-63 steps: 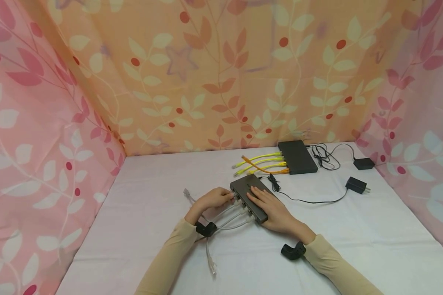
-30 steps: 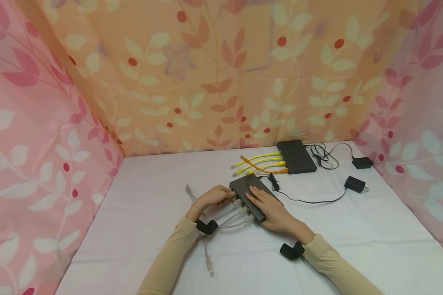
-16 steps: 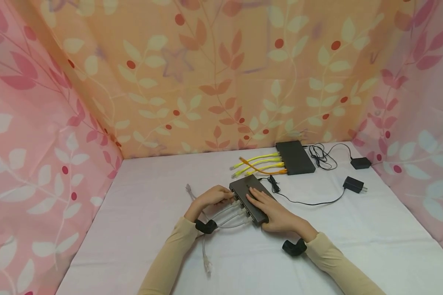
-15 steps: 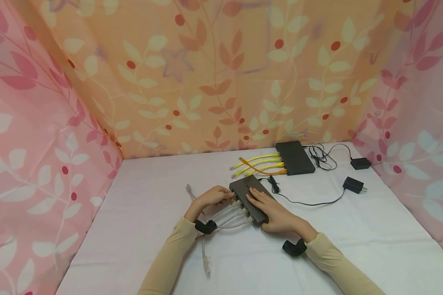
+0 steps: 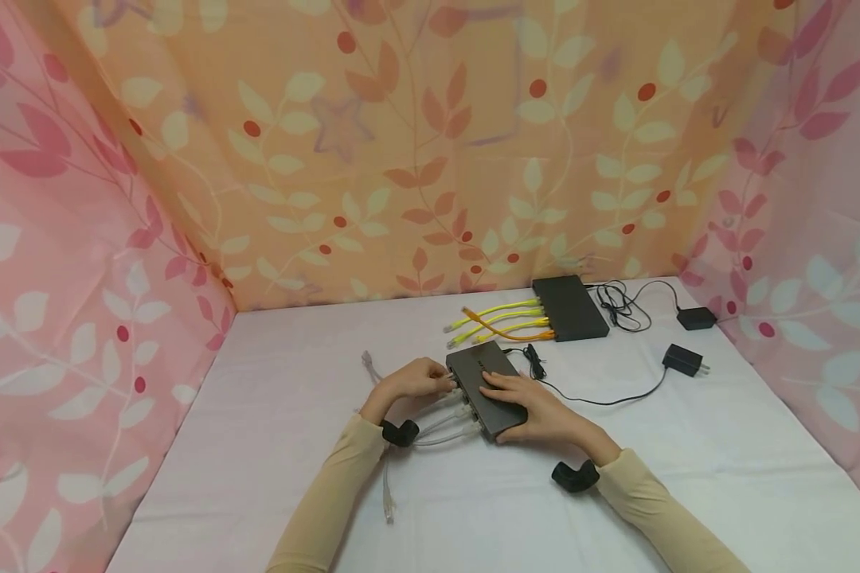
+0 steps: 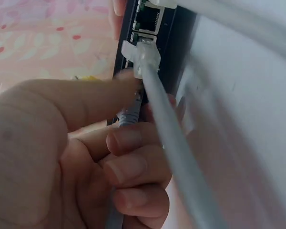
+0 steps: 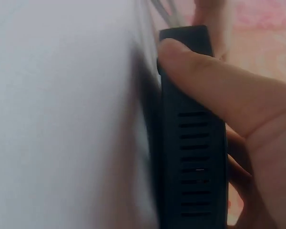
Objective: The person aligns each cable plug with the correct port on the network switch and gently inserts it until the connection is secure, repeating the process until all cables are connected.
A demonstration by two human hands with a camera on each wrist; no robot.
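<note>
A dark grey network switch (image 5: 498, 412) lies at the middle of the table, its ports facing left. My left hand (image 5: 414, 379) is at its far-left corner, pinching a grey network cable (image 6: 128, 116) by its plug end against the port side; the thumb hides the plug's tip. Beside it, another plug with a clear boot (image 6: 147, 59) sits in a port, with an open port (image 6: 149, 19) above. My right hand (image 5: 541, 410) grips the switch, thumb on the slotted end wall (image 7: 195, 143) and fingers over the top. Several grey cables (image 5: 444, 436) run left under my left wrist.
Behind stands a second black switch (image 5: 572, 309) with yellow cables (image 5: 505, 305) and an orange cable (image 5: 509, 332). One black power adapter (image 5: 697, 318) lies at the back right. Another adapter (image 5: 683, 360) has its cord running to the nearer switch. Patterned curtains (image 5: 344, 199) enclose the table.
My right hand has shifted from lying flat on the switch to gripping its near end with the thumb. The switch has turned slightly. My left hand stays at the port side; the loose cable end has shifted left.
</note>
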